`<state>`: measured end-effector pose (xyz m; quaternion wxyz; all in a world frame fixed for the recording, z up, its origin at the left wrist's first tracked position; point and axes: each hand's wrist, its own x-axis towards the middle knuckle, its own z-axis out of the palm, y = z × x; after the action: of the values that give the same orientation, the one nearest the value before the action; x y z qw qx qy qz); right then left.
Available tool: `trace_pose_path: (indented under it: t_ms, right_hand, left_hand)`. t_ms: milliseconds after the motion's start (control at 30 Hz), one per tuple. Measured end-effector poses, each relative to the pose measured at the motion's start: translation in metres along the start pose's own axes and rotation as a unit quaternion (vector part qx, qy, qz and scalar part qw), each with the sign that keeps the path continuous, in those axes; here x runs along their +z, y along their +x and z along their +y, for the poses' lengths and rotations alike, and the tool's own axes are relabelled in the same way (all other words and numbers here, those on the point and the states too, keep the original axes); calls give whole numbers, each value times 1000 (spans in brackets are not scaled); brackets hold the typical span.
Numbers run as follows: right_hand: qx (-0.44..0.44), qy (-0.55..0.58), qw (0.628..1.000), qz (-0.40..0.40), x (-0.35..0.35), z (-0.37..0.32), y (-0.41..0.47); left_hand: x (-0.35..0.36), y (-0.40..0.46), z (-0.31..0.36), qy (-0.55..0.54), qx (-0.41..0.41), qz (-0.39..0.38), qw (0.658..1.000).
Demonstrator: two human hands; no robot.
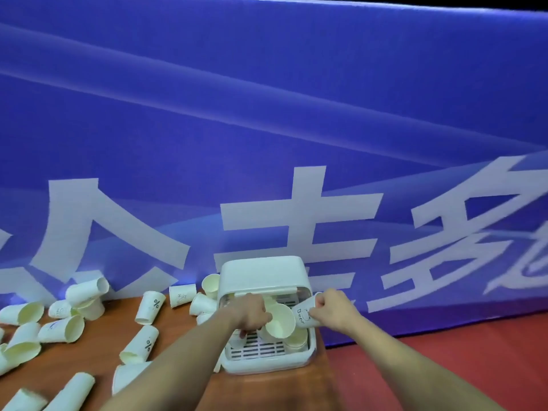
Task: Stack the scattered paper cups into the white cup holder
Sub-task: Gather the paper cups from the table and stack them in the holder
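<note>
The white cup holder [264,275], a box with a raised lid and a slotted tray, stands at the right end of the brown table. My left hand [252,312] holds a paper cup [281,320] tilted over the tray, its mouth facing me. My right hand [333,310] grips another cup [304,312] printed "Bear" at the holder's right side. One more cup [298,341] sits inside the tray at the right. Scattered paper cups [139,342] lie on their sides across the table to the left.
The brown table [184,345] ends just right of the holder, with red floor [444,351] beyond. A blue banner [267,129] with large white characters rises directly behind the table. Several cups [181,295] crowd against the banner and the holder's left side.
</note>
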<state>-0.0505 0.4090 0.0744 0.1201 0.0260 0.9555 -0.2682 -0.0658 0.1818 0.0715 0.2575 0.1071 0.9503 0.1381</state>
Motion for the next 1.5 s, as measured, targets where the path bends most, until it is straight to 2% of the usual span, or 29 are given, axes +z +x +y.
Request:
trace_pose_path:
  t_ms: [300, 433, 833, 967, 1200, 1367, 1500]
  right_hand:
    - [62, 19, 998, -5, -1, 74, 5]
    - [81, 22, 996, 9, 8, 96, 13]
    - [84, 44, 995, 2, 44, 119, 33]
    - [84, 49, 995, 1, 48, 120, 34]
    - [45, 12, 999, 14, 27, 97, 34]
    - [-33, -34, 999, -11, 8, 62, 34]
    - [-108, -110, 987, -37, 11, 33, 34]
  left_hand:
    - [35, 55, 34, 21, 13, 36, 999]
    - [55, 74, 35, 24, 9, 10, 1000]
    - [83, 100, 19, 31, -31, 29, 999]
    - [85, 101, 16, 54, -32, 8, 998]
    - [71, 94, 17, 99, -41, -20, 994]
    - [41, 80, 14, 83, -20, 28, 996]
    - [20, 69, 5, 69, -22, 17, 997]
